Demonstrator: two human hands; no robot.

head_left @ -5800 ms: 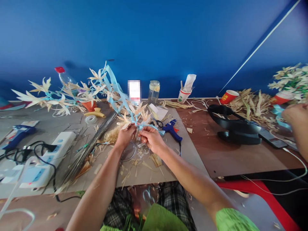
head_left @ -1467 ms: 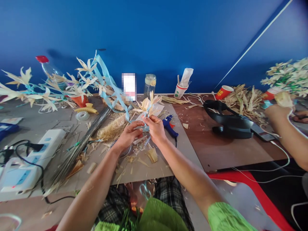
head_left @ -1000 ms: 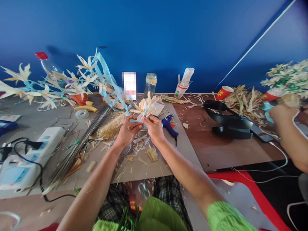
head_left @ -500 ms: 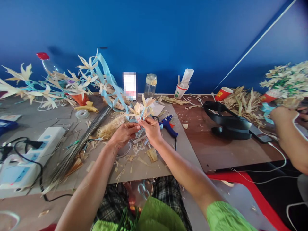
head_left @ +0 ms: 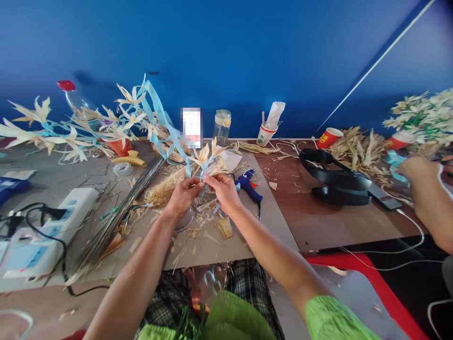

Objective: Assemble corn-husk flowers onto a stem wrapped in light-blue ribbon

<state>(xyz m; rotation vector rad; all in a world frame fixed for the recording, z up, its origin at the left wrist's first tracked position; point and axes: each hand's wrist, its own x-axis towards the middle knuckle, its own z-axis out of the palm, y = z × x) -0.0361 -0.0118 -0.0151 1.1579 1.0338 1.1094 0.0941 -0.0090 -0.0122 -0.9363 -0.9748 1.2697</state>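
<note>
Over the table's middle, my left hand (head_left: 187, 194) and my right hand (head_left: 223, 191) meet fingertip to fingertip. Between them stands a pale corn-husk flower (head_left: 202, 155), its stem wrapped in light blue ribbon. The right thumb and fingers pinch the stem just under the petals. My left hand is closed in a pinch at the blue ribbon (head_left: 188, 165), which loops up and back to the left. Fingers hide the exact grip points. A blue glue gun (head_left: 250, 186) lies just right of my right hand.
Thin wires (head_left: 118, 212) and a white power strip (head_left: 53, 231) lie left. Behind are finished husk flowers (head_left: 72, 139), a clear bottle (head_left: 222, 126) and a paper cup (head_left: 265, 134). At right sit a black headset (head_left: 336, 177), dried husks (head_left: 361, 148) and a co-worker's arm (head_left: 426, 198).
The flower has turned between my fingers, showing different petals and more blue stem. My left fingertips have come closer to the right ones. The camera view shifted slightly.
</note>
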